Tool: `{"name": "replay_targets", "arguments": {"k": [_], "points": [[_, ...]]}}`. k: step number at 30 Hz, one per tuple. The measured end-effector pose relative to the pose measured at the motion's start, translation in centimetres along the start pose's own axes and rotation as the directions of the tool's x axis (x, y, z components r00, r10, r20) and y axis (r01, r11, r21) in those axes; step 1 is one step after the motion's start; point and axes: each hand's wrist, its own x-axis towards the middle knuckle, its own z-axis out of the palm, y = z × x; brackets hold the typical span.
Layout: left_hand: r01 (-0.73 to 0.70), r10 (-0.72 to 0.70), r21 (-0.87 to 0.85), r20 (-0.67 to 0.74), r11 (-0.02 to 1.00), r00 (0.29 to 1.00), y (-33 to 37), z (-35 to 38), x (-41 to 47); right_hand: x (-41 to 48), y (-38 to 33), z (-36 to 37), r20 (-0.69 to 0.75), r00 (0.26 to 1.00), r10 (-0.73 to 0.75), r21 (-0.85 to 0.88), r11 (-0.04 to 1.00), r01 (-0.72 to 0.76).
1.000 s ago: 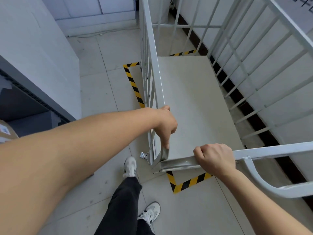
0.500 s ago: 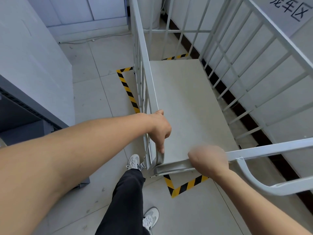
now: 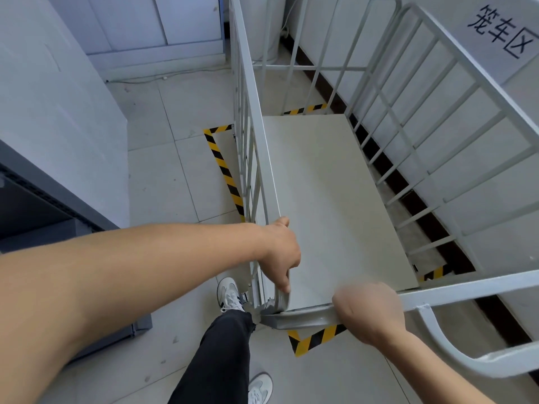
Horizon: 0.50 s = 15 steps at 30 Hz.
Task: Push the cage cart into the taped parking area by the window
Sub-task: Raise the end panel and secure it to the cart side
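Cart [image 3: 335,199] sits mostly inside tape [image 3: 226,173], close along wall. Left hand [image 3: 280,255] clamped on side rail corner, right hand [image 3: 369,312] clamped on rear bar, likely to steer square.

The cage cart [image 3: 335,199] is filling most of the taped parking area [image 3: 224,170], its right barred side standing just beside the wall [image 3: 495,176] with only a narrow gap. A white cabinet [image 3: 58,118] and a dark shelf unit [image 3: 43,205] are closing in the left. Between them and the cart, bare floor [image 3: 175,176] is lying open. Inside the cart, the platform is lying clear.
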Motion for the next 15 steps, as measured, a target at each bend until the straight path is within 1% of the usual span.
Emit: {"name": "replay_targets", "arguments": {"k": [3,5,8,12,15], "points": [[-0.039,0.039,0.029,0.003,0.999,0.999,-0.27,0.41,0.09,0.04,-0.03,0.44,-0.105,0.995,-0.001,0.015,1.000,0.003],[-0.057,0.057,0.047,-0.006,0.997,0.998,-0.60,0.42,0.10,0.20,-0.06,0.46,-0.135,0.991,-0.012,0.026,1.000,0.015],[-0.078,0.078,0.023,-0.021,0.997,0.997,-0.58,0.32,-0.05,0.38,0.02,0.26,-0.114,0.993,-0.036,0.034,0.999,0.040],[-0.083,0.084,0.027,-0.031,0.996,0.996,-0.99,0.26,-0.04,0.47,0.18,0.61,-0.171,0.983,-0.061,0.017,0.998,0.065],[-0.088,0.089,0.033,-0.046,0.996,0.995,-0.87,0.74,-0.03,0.35,0.02,0.38,-0.159,0.986,-0.051,0.034,0.998,0.057]]}}
